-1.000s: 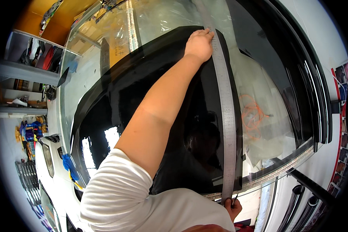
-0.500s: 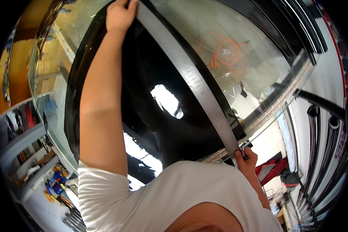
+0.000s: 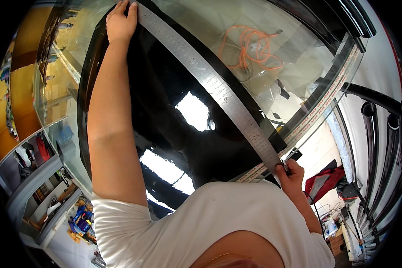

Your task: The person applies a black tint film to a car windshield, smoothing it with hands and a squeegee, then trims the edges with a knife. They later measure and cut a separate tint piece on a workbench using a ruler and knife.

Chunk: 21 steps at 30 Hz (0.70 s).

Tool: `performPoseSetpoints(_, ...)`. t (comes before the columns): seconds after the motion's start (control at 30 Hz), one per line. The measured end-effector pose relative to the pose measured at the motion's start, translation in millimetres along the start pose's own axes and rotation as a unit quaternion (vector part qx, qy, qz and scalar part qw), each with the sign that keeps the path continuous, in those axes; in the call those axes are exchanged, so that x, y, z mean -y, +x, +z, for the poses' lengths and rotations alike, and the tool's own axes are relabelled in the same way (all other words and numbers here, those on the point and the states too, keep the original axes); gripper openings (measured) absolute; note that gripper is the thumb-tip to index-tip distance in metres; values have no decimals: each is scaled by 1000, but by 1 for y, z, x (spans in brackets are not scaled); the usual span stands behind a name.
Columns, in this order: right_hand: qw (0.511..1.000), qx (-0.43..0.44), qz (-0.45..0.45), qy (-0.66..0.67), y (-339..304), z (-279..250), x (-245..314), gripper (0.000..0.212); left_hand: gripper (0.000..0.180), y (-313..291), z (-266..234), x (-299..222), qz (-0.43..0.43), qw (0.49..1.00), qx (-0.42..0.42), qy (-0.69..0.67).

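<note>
A long steel ruler (image 3: 196, 73) lies slantwise over a sheet of glossy black film (image 3: 165, 89) on a glass-topped table (image 3: 308, 120). My left hand (image 3: 122, 21) rests at the ruler's far end, its fingers stretched out flat and the thumb by the metal. At the near end my right hand (image 3: 292, 174) is closed, with its thumb side against the ruler's tip. A small metal-and-black tool, apparently a cutter, shows only partly at its fingers. White reflections break up the film's surface.
Through the glass, an orange cable (image 3: 254, 47) appears coiled beside clear plastic. A printed measuring strip (image 3: 319, 111) runs along the table's right edge. Dark rolls (image 3: 368, 134) stand at the right, near a red-and-grey bag (image 3: 324, 183). Shelves (image 3: 40, 187) line the left.
The view has shifted and turned slightly. My left hand and the ruler's far end appear farther left; my right hand sits slightly higher and right, its small tool less visible.
</note>
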State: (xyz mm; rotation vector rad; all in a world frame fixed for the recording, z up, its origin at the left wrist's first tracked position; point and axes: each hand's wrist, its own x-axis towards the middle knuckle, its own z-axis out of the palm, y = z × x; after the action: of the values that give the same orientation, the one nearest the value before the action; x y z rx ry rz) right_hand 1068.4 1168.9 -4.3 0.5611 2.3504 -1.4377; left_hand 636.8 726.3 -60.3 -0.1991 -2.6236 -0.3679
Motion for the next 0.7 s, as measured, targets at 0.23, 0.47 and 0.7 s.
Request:
performPoseSetpoints(0.23, 1000, -5, -1, -6, 0, -1, 1, 31, 45, -1, 0, -2, -2, 1000, -1, 4)
performPoseSetpoints(0.47, 999, 18, 26, -17, -1, -5, -7, 21, 46, 0, 3, 1, 4, 1000, -3, 9)
performPoseSetpoints(0.7, 999, 8, 42, -16, 1, -4, -11, 24, 41, 0, -3, -4, 17, 999, -16, -23)
